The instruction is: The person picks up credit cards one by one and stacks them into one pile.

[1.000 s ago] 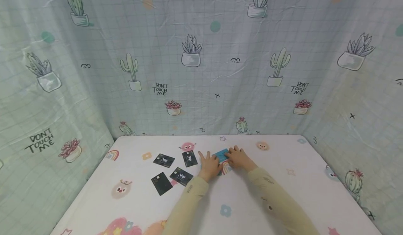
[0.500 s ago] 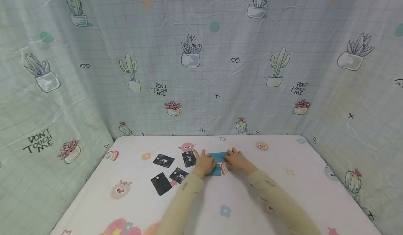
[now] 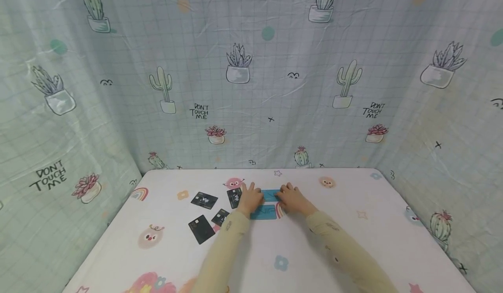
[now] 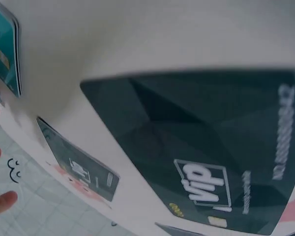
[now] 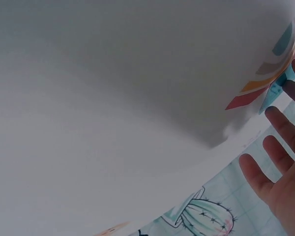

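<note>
Two blue cards lie one behind the other on the table. At the far blue card (image 3: 270, 195), my right hand (image 3: 295, 200) pinches the right end between thumb and index finger, its other fingers (image 5: 280, 155) spread. My left hand (image 3: 250, 200) is at that card's left end, fingers spread, fingertips touching or very close to it. The near blue card (image 3: 264, 212), printed with VIP lettering, lies flat beside the left wrist. In the left wrist view the blue cards (image 4: 5, 46) at the edge look stacked, showing several layered edges.
Left of my hands lie a black VIP card (image 3: 204, 200), an upright-turned black card (image 3: 234, 198) partly behind the left hand, a black card (image 3: 220, 217) partly under the left sleeve, and a plain black card (image 3: 201, 229). A patterned curtain (image 3: 255, 101) surrounds the white table (image 3: 314, 249).
The far blue card has turned from slanted to level and shifted left with my right hand. My left hand has moved left, uncovering the near blue card and hiding more of the black ones.
</note>
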`<state>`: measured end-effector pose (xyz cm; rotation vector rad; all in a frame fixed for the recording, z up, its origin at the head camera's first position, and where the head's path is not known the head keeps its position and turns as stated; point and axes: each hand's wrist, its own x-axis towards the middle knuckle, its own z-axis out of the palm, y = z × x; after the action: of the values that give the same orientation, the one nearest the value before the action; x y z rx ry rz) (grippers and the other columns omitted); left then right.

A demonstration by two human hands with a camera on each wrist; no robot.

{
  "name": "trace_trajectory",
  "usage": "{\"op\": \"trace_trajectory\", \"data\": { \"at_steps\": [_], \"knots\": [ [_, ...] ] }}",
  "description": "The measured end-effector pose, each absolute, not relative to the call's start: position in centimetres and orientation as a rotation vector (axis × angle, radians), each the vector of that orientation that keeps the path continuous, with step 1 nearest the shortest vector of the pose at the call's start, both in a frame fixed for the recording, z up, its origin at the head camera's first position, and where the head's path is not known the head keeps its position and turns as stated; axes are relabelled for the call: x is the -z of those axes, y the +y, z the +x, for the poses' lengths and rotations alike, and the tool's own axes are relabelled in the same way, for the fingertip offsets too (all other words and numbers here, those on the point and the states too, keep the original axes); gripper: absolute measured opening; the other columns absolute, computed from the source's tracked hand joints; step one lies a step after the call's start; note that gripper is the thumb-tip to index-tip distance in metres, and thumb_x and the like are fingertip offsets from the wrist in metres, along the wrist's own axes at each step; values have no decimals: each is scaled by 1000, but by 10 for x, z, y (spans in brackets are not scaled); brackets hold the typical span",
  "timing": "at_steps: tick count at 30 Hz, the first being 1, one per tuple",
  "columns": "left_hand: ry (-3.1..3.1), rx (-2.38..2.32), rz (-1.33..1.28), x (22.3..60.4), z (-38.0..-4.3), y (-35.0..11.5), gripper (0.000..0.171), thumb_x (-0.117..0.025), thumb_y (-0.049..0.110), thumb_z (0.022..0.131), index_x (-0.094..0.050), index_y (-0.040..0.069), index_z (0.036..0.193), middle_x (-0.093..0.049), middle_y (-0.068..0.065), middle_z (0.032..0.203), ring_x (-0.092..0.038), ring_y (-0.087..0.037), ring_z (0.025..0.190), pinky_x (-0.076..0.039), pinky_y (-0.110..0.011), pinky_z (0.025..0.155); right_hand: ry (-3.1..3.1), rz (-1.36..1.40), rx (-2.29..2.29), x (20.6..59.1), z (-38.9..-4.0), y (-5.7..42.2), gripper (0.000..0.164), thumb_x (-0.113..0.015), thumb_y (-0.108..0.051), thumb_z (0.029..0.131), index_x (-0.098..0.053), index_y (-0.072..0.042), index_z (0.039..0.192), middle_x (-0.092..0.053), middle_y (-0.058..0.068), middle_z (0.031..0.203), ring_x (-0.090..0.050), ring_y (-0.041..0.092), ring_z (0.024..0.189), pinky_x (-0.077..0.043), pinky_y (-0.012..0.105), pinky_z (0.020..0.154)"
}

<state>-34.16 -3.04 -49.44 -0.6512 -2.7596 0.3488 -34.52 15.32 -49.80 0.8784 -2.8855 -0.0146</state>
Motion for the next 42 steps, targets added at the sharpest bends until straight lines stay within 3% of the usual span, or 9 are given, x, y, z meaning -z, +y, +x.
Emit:
{"op": "trace_trajectory", "data": {
  "at_steps": [10, 19, 30, 37, 42],
  "knots": [
    [-2791, -409, -751, 490, -345, -30, 29, -54, 40, 79, -61, 33, 107, -58, 9, 117, -44, -18, 117, -37, -48, 96, -2917, 884, -77, 497, -349, 154, 30, -57, -25, 86, -54, -13, 113, -52, 11, 120, -43, 31, 106, -41, 52, 81],
    [-2852, -339, -719, 497, -344, -32, 34, -52, 41, 79, -56, 34, 112, -56, 7, 122, -43, -20, 120, -36, -48, 96, -2888, 901, -65, 500, -351, 155, 34, -57, -31, 85, -54, -14, 114, -55, 7, 115, -43, 27, 99, -41, 49, 78],
    [-2887, -311, -734, 502, -347, -31, 62, -66, 29, 75, -39, 25, 131, -48, 4, 132, -39, -20, 125, -36, -46, 99, -2879, 872, -4, 496, -354, 154, 45, -59, -36, 82, -52, -11, 119, -55, 8, 112, -44, 27, 98, -43, 49, 78],
    [-2864, -273, -749, 507, -350, -32, 56, -55, 34, 84, -35, 24, 135, -49, 4, 130, -42, -20, 123, -38, -45, 97, -2863, 867, 6, 496, -356, 156, 48, -58, -37, 82, -51, -9, 121, -55, 8, 113, -44, 28, 98, -43, 49, 78],
    [-2850, -280, -766, 504, -349, -33, 56, -55, 34, 84, -36, 24, 135, -51, 4, 128, -43, -20, 121, -39, -45, 96, -2845, 874, 14, 497, -358, 156, 47, -59, -36, 82, -51, -10, 120, -55, 7, 112, -44, 26, 97, -44, 47, 78]
  ]
}}
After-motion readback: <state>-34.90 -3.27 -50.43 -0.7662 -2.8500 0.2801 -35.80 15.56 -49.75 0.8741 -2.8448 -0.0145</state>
